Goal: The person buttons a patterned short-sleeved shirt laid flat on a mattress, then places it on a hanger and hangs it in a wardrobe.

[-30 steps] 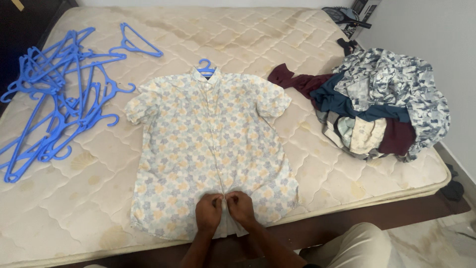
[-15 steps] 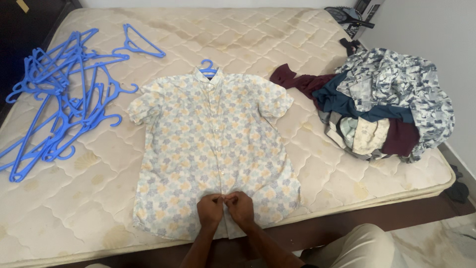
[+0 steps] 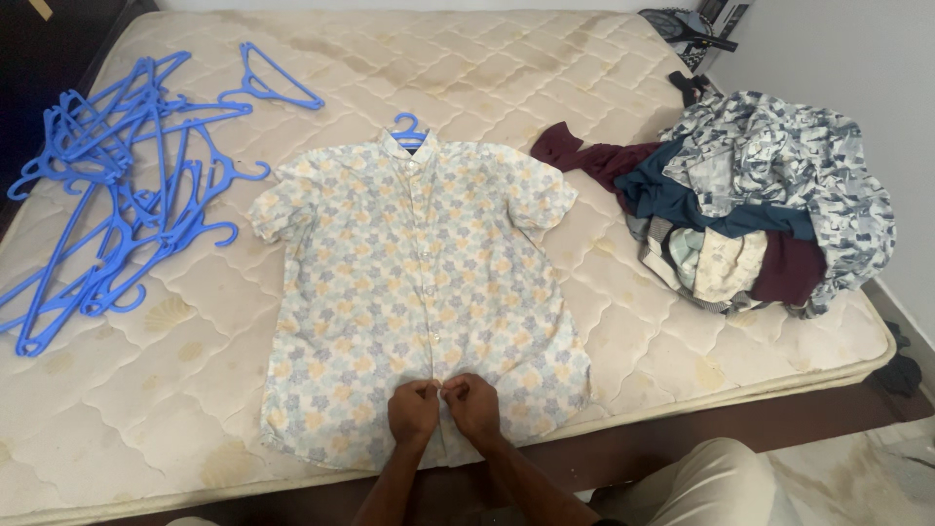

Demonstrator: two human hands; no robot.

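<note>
Cotton-like fabric, pale with a soft print of yellow and grey-blue flowers, makes up the short-sleeved shirt (image 3: 419, 302), which is spread flat and face up on the quilted, stained mattress (image 3: 146, 390), its hem near the front edge. A blue plastic hanger hook (image 3: 407, 129) is seen at the collar. The left hand (image 3: 413, 413) and right hand (image 3: 474, 407) are pressed together at the lower end of the button placket, fingers curled shut and pinching the cloth there. A tangle of thin blue hangers (image 3: 117, 185) is heaped to the left, well apart from the shirt. A rumpled pile of clothes (image 3: 760, 205) is bunched at the right edge. Bare mattress is left on both sides of the shirt.
</note>
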